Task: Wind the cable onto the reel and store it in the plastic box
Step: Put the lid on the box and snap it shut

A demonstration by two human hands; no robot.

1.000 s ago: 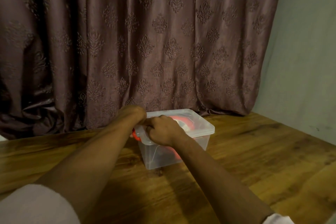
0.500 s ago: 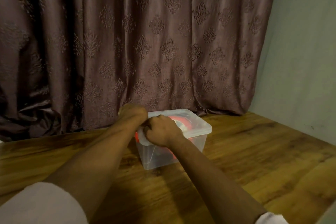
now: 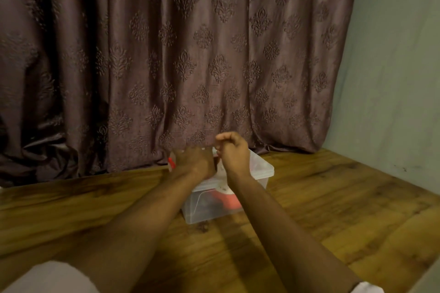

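Note:
The clear plastic box stands on the wooden table near the curtain, its lid on top. Through the front wall I see the orange cable reel lying inside. A red latch sticks out at the box's far left end. My left hand lies palm down on the left part of the lid, fingers reaching over the far edge by the latch. My right hand hovers just above the lid's middle, fingers curled with nothing visible in them. My forearms hide part of the lid.
The wooden table stretches to the front and right of the box. A patterned brown curtain hangs right behind the box. A pale wall closes the right side.
My right hand has lifted off the near left corner of the lid and risen above it. My left hand has shifted further onto the lid. The view has tilted a little.

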